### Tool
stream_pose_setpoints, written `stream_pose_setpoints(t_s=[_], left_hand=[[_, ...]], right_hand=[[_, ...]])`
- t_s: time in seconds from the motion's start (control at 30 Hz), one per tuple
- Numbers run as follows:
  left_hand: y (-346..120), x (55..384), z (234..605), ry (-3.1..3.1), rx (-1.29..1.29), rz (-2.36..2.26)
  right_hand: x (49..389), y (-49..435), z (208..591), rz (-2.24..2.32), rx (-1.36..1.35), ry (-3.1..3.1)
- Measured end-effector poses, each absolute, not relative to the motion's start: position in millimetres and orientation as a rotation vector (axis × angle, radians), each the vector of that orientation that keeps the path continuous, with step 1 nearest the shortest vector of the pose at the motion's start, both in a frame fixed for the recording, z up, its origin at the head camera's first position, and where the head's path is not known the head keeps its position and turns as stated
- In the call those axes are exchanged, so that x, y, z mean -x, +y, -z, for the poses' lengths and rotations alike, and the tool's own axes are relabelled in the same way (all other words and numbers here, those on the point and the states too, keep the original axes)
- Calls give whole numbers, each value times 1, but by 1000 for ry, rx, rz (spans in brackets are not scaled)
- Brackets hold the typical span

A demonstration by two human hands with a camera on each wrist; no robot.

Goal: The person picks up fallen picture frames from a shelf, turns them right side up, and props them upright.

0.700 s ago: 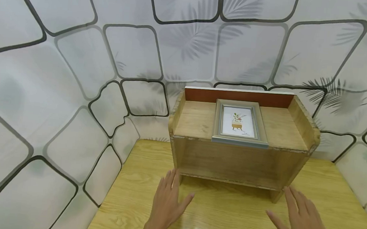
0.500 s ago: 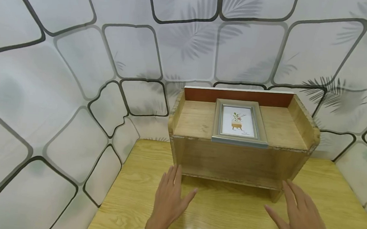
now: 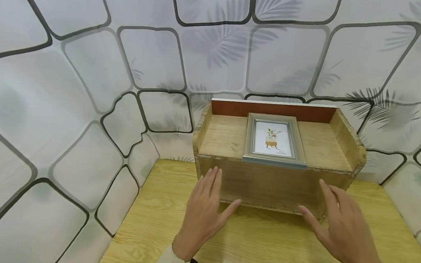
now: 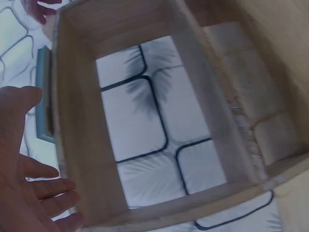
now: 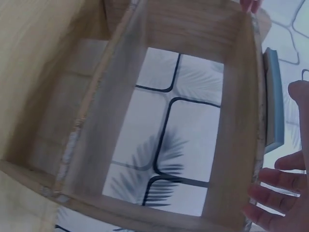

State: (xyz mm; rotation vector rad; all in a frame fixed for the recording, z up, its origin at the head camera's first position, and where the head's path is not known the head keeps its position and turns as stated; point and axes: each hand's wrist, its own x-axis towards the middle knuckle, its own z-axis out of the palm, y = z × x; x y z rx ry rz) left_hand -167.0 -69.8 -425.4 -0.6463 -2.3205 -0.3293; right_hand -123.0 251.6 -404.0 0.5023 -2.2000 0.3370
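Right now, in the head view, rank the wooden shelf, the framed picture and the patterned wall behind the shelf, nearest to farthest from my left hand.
From your left hand:
1. Wooden shelf: nearest, directly ahead.
2. Framed picture: ahead and to the right, lying on top of the shelf.
3. Patterned wall: farthest, behind the shelf.

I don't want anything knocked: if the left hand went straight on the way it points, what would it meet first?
Most likely the wooden shelf: the left hand points toward the front edge of its upper board, left of the picture frame. Depth is unclear, so the exact spot may differ.
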Motion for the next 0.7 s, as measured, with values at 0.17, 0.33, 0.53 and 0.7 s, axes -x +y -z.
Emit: stream_pose_setpoints(t_s=[0.17,0.33,0.53,0.7], left_hand=[[-58,170,400,-2282,692,353],[-44,179,375,-2235,705,377],[-31,199,347,-2257,678,347],[-23,219,327,-2416,665,391]], right_hand=[[137,243,381,-328,-505,-2156],[154,238,360,-393,-509,-2177],[175,235,341,-523,-429,-2289],[193,234,324,-627,-271,-2494]])
